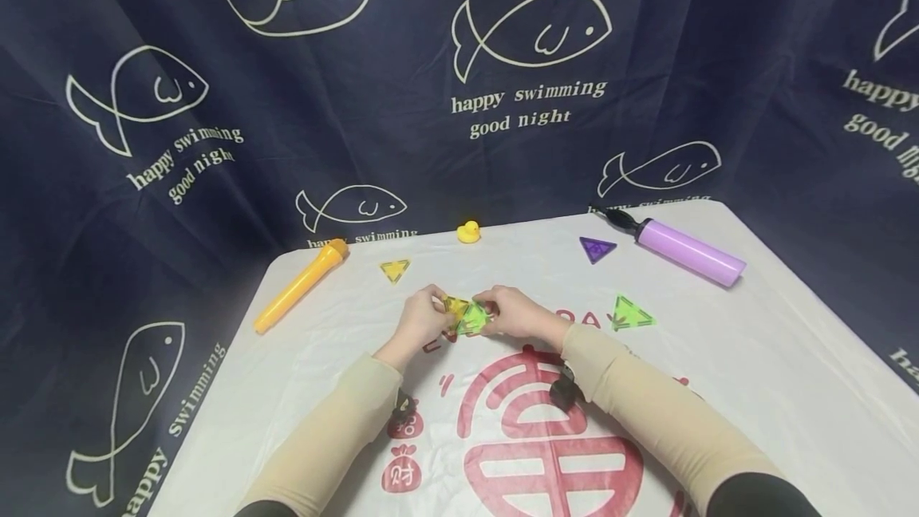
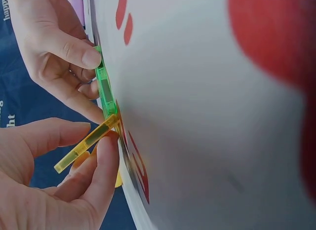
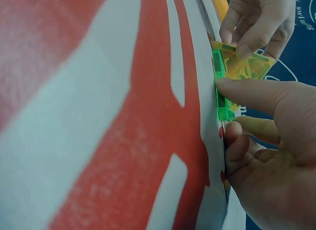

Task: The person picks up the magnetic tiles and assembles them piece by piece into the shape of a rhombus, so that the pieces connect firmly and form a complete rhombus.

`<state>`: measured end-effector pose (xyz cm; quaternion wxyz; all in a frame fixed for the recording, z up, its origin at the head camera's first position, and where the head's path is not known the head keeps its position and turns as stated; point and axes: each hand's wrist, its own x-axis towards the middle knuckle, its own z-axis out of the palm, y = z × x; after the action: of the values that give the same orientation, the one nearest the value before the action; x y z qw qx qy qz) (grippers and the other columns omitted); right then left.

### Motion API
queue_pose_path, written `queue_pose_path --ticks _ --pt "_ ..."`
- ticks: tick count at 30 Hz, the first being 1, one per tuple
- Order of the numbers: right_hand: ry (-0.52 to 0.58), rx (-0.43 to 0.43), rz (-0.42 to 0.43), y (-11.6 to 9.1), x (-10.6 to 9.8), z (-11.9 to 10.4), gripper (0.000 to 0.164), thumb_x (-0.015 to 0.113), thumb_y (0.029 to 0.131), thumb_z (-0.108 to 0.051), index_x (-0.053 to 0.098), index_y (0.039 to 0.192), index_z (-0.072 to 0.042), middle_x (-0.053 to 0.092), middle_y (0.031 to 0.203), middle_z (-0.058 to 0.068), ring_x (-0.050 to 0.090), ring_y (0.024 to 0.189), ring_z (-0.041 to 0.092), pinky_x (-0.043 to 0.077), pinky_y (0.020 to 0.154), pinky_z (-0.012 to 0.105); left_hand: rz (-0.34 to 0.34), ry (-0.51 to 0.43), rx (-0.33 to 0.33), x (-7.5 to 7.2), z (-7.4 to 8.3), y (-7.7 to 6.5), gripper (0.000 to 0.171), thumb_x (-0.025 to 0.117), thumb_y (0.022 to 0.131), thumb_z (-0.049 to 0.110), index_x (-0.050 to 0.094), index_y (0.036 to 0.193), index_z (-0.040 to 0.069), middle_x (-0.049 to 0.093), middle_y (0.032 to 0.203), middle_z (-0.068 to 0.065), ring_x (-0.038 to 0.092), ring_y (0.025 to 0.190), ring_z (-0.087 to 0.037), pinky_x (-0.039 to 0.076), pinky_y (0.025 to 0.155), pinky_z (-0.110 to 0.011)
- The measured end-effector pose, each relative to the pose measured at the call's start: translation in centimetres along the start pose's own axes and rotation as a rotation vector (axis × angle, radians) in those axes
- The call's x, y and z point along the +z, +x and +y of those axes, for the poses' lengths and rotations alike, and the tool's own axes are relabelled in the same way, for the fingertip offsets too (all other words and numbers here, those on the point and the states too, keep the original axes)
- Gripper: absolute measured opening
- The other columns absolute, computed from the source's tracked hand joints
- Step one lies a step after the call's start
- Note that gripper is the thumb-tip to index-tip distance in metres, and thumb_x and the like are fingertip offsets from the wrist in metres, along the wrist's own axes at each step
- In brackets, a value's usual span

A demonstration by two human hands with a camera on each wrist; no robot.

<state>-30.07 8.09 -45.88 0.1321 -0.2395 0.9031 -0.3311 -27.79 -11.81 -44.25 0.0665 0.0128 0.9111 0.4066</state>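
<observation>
Near the middle of the table, my left hand [image 1: 420,319] pinches a translucent yellow triangular magnetic tile [image 1: 455,307] between thumb and fingers. My right hand [image 1: 518,312] holds a green triangular magnetic tile [image 1: 474,317] by its right side. In the left wrist view the yellow tile [image 2: 85,143] is tilted up, and its edge meets the end of the green tile [image 2: 105,89]. The green one lies low, close to the tabletop. From the right wrist, my thumb shows on the green tile [image 3: 219,99], with the yellow tile [image 3: 252,68] standing at an angle behind it.
Around the hands lie another yellow triangle [image 1: 395,270], a purple triangle [image 1: 597,249] and a green triangle [image 1: 633,313]. A rubber duck [image 1: 469,232] sits at the back edge. An orange microphone-shaped stick [image 1: 301,287] lies left, a purple hand pump [image 1: 689,252] right. Dark curtains [image 1: 402,126] hang behind.
</observation>
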Motion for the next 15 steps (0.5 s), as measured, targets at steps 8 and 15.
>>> queue_pose_path --ticks 8,15 --pt "0.006 -0.029 -0.014 0.14 -0.29 0.27 0.065 0.085 0.080 -0.008 0.058 0.138 0.005 0.057 0.092 0.004 0.052 0.085 0.018 0.047 0.080 0.032 -0.006 0.009 0.018 0.08 0.13 0.02 0.029 0.077 0.082 -0.001 0.064 0.107 0.000 0.070 0.093 -0.013 0.069 0.066 -0.019 0.057 0.056 -0.028" --pt "0.020 -0.036 -0.018 0.18 -0.10 0.31 0.065 0.085 0.080 -0.008 0.059 0.138 0.006 0.057 0.092 0.005 0.051 0.085 0.017 0.047 0.080 0.032 -0.012 0.012 0.001 0.15 0.27 -0.02 0.026 0.076 0.083 0.000 0.066 0.108 0.000 0.067 0.090 -0.010 0.067 0.069 -0.017 0.055 0.058 -0.028"
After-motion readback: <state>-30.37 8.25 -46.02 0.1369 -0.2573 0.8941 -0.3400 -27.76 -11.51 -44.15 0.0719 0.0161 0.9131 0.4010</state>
